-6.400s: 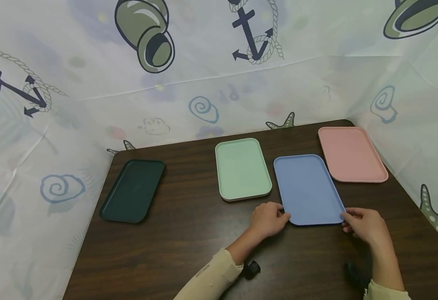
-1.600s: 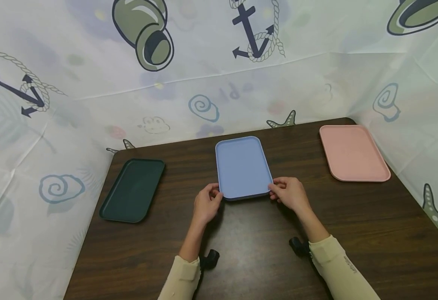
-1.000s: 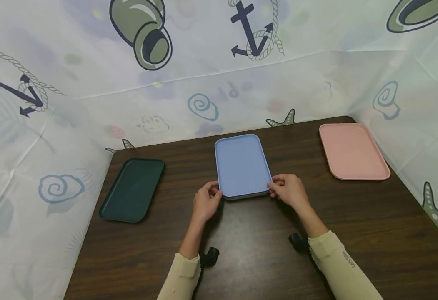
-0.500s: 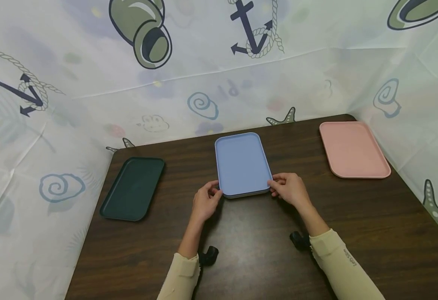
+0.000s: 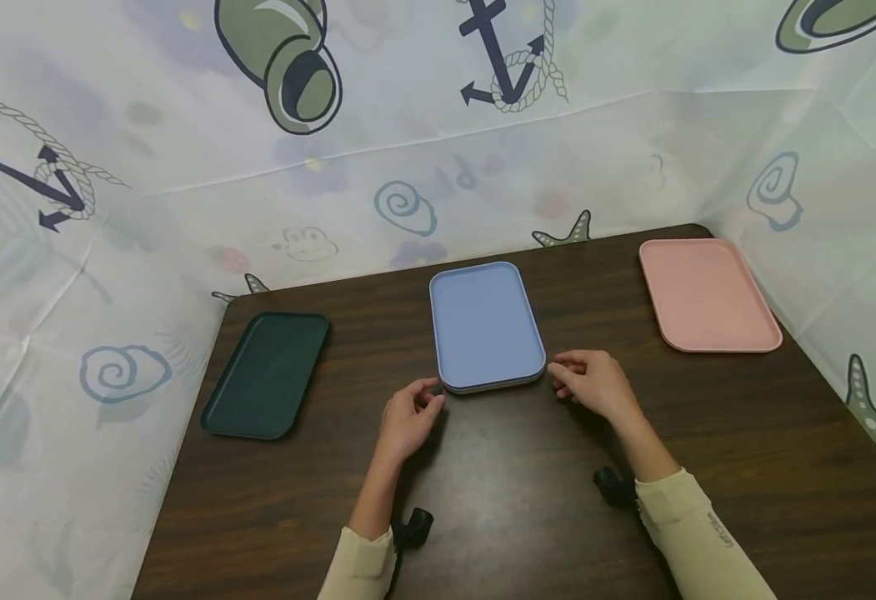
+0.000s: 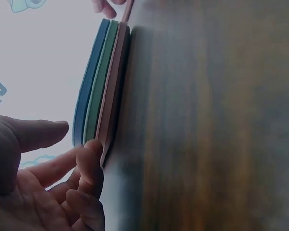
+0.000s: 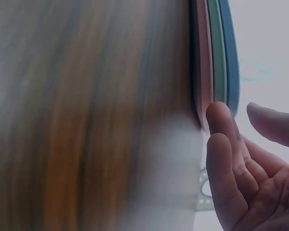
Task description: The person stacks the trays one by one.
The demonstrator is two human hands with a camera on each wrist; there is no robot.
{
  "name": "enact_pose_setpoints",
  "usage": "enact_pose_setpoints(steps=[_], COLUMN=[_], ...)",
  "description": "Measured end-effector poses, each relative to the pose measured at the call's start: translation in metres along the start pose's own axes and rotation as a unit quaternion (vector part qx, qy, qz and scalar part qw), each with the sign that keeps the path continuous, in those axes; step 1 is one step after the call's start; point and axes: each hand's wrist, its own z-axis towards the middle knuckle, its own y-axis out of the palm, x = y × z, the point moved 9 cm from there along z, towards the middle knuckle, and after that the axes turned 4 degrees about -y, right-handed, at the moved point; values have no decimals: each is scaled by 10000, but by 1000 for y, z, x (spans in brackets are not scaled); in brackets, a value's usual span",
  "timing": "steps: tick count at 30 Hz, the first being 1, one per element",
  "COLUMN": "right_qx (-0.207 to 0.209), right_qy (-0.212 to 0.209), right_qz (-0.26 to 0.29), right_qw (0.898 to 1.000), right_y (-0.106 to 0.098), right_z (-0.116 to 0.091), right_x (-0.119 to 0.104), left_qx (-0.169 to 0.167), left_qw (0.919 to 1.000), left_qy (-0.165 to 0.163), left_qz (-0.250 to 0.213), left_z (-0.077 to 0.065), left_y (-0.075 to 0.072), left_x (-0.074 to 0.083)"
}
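Note:
A blue tray (image 5: 487, 323) tops a stack at the back middle of the table. Both wrist views show its layers edge-on: blue uppermost, a green tray (image 6: 99, 91) under it, then a pink tray (image 6: 111, 91). My left hand (image 5: 406, 421) is just off the stack's near left corner, thumb and fingers parted with nothing between them. By the near right corner, my right hand (image 5: 593, 383) is likewise apart from the rim, its fingers loosely bent around nothing. The head view hides the lower trays almost wholly beneath the blue one.
A dark green tray (image 5: 266, 375) lies on the left of the brown wooden table (image 5: 513, 500). Another pink tray (image 5: 710, 296) lies at the back right, near the table edge. A printed cloth (image 5: 400, 125) hangs behind and along the sides.
The blue tray went from the right onto the green tray and settled flat. Over the last half second both hands have let go of it and drawn slightly outward.

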Motion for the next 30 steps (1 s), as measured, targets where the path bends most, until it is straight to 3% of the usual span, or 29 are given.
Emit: enact_pose_setpoints(steps=[10,19,25,30], right_qx=[216,423,665,936], right_qy=[174,353,385,607], right_qz=[-71,-5,23,151], right_qw=[9996,9985,9970,9936], right_y=[-43,-76,-100,-120], right_z=[-21,-33,-39,-44], right_x=[20,43,53,67], left_qx=[-619,-1033,-1351,-1624], left_qw=[9972,9895,9810,9729], left_qy=[318,917,1267,1487], left_qz=[257,421,574,711], left_z=[-12,-12,-13,-12], left_y=[20,49,72,102], left_x=[21,61,87,100])
